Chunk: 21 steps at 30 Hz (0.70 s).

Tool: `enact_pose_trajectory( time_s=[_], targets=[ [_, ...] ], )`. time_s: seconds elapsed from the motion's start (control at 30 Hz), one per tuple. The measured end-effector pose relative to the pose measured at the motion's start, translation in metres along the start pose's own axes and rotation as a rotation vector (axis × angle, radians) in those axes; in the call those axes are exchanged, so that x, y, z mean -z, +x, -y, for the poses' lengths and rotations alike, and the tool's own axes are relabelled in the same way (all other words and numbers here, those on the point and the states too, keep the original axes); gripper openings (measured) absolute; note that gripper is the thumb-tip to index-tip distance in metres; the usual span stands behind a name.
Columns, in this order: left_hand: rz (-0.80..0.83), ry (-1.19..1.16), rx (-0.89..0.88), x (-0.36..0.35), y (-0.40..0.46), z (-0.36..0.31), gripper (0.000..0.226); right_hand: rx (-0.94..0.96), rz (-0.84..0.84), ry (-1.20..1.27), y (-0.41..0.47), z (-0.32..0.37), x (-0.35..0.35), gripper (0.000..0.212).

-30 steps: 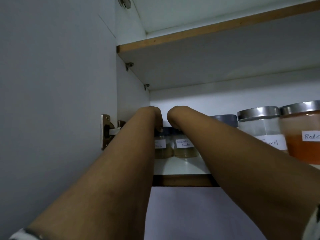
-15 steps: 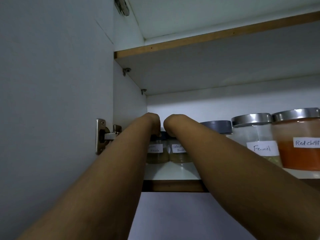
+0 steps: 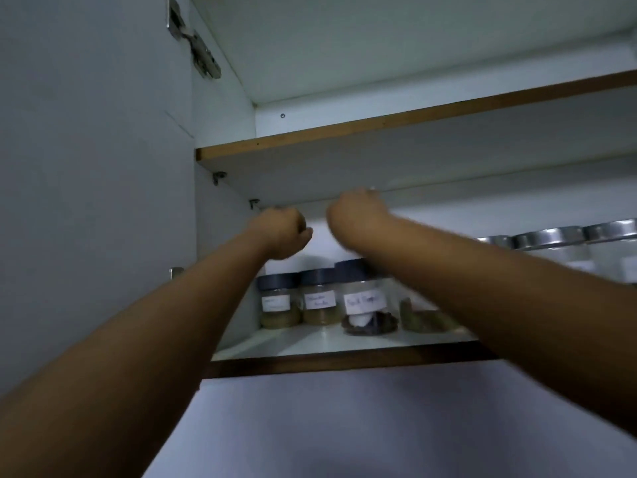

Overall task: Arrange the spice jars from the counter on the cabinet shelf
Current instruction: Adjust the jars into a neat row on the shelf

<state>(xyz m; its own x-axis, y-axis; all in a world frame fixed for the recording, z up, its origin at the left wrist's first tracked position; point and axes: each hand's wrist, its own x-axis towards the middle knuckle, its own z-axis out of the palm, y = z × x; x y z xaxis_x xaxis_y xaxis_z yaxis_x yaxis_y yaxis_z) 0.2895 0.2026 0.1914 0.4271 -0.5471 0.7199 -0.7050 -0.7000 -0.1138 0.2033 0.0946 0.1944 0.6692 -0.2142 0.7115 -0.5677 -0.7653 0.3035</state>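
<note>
Two small spice jars with dark lids, a left one point(image 3: 276, 301) and a right one point(image 3: 319, 298), stand side by side at the left end of the cabinet shelf point(image 3: 310, 360). To their right is a wider dark-lidded jar point(image 3: 367, 301) holding dark contents. My right forearm half hides a further jar point(image 3: 418, 317). My left hand point(image 3: 283, 232) hovers above the small jars with loosely curled fingers, holding nothing. My right hand point(image 3: 356, 212), blurred, is raised higher near the upper shelf's underside point(image 3: 413, 157), and nothing shows in it.
Large glass jars with silver lids point(image 3: 551, 241) line the right part of the shelf. The open cabinet door point(image 3: 86, 201) stands close on the left, with a hinge point(image 3: 198, 53) at the top. The upper shelf leaves little height above the jars.
Both hands have let go of the two small jars and lifted off them. The view has tilted up and drawn back, so more jars now show.
</note>
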Motion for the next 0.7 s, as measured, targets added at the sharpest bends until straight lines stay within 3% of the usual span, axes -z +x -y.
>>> enact_pose_trajectory(
  time_s=[0.07,0.2,0.33,0.4,0.57,0.7],
  targets=[
    [0.08,-0.121,-0.035,0.013,0.003,-0.018,0.022,0.076,0.075,-0.06,-0.014,-0.044,0.023,0.026],
    [0.157,-0.217,-0.132,0.028,0.002,-0.054,0.024,0.163,0.308,-0.038,-0.03,-0.108,0.043,0.037],
    [0.309,-0.044,-0.187,0.021,0.003,-0.08,0.039,0.178,0.474,0.108,-0.045,-0.115,0.028,0.039],
    [0.35,0.04,-0.219,0.012,0.003,-0.088,0.039,0.194,0.491,0.029,-0.046,-0.106,0.013,0.039],
    [0.382,0.036,-0.217,-0.006,0.014,-0.093,0.034,0.179,0.347,0.021,-0.037,-0.102,-0.007,0.032],
    [0.343,0.082,-0.202,-0.025,0.026,-0.095,0.034,0.141,0.393,0.011,-0.023,-0.093,-0.021,0.028]
  ],
)
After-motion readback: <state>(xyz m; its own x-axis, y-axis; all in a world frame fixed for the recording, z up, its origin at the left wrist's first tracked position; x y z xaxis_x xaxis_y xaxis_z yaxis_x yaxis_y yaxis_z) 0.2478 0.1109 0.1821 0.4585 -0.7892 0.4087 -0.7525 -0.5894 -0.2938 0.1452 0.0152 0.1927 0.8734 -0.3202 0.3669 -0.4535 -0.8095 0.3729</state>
